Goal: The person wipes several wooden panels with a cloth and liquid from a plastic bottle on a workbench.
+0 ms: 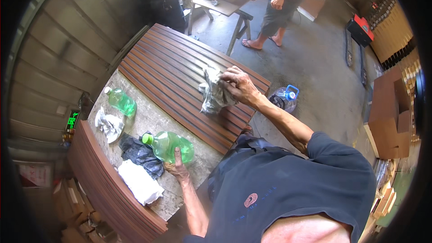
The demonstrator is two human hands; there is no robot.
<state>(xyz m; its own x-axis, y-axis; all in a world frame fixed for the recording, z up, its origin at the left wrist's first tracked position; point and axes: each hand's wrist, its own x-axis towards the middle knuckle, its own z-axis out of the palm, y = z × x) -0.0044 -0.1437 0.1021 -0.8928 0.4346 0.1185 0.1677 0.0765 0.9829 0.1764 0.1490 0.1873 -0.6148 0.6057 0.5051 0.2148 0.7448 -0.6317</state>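
My left hand point(178, 167) grips a clear plastic bottle point(170, 146) of green liquid with a green cap; the bottle lies tilted over the grey worktop point(198, 171). A crumpled grey-white rag point(215, 92) is pinched in my right hand point(241, 85), above a brown grooved panel point(175, 67). A second bottle point(121, 102) with green liquid and a white cap stands farther left on the worktop. Beside the held bottle are a dark cloth point(140, 155), a folded white cloth point(138, 182) and a crumpled white rag point(109, 125).
More brown boards point(103, 175) are stacked along the worktop's left edge. A large clear jug point(285, 99) with a blue handle stands on the floor at right. Two people work near another table point(218, 6) at the back. Cardboard boxes point(390, 117) stand far right.
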